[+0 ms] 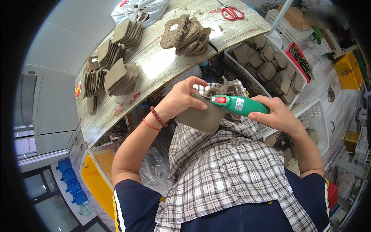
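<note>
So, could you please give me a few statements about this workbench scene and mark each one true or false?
1. The right hand holds a green cutting tool with a red button. True.
2. The left hand is empty. False: it holds a flat brown piece.
3. Red scissors lie on the wooden table. True.
4. The table holds only one stack of brown pieces. False: several stacks stand there.
5. A checked cloth covers the person's lap. True.

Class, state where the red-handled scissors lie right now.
In the head view, the red-handled scissors lie at the wooden table's far right end, beyond the stack of brown pads.
</note>
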A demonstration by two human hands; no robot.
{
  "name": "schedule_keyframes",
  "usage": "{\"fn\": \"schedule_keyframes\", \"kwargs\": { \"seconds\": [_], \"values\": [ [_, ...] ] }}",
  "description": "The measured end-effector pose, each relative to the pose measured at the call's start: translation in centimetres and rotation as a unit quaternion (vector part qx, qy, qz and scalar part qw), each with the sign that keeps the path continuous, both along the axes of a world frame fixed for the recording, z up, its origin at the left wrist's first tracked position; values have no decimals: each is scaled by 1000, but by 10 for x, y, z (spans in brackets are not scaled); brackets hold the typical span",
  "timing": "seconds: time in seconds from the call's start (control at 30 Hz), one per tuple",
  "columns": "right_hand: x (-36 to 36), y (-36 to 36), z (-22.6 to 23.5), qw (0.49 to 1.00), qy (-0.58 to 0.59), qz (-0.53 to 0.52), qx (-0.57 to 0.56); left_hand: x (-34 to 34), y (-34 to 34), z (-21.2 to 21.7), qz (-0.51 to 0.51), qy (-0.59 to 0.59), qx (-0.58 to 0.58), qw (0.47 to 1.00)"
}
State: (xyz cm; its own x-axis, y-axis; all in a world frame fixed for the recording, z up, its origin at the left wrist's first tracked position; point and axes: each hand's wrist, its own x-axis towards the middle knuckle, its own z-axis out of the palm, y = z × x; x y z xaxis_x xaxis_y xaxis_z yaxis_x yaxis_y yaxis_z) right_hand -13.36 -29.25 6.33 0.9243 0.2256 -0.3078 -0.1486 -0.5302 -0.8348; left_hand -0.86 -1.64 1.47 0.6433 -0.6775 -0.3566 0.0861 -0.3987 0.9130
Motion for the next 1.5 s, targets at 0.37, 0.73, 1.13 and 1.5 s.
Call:
{"fn": "schedule_keyframes", "kwargs": {
  "seconds": [0.37,0.73,1.13,1.5],
  "values": [
    [-5,11,-27,992,45,-72,88,-5,27,-27,191,224,-158,942],
    [-4,27,-24,995,18,-49,87,-14,31,-15,174,186,-110,961],
    [21,60,-28,978,59,-37,197,-25,58,-18,161,196,-84,964],
    [0,6,-39,974,-1,-171,147,25,368,-143,686,-80,17,723]
  ]
}}
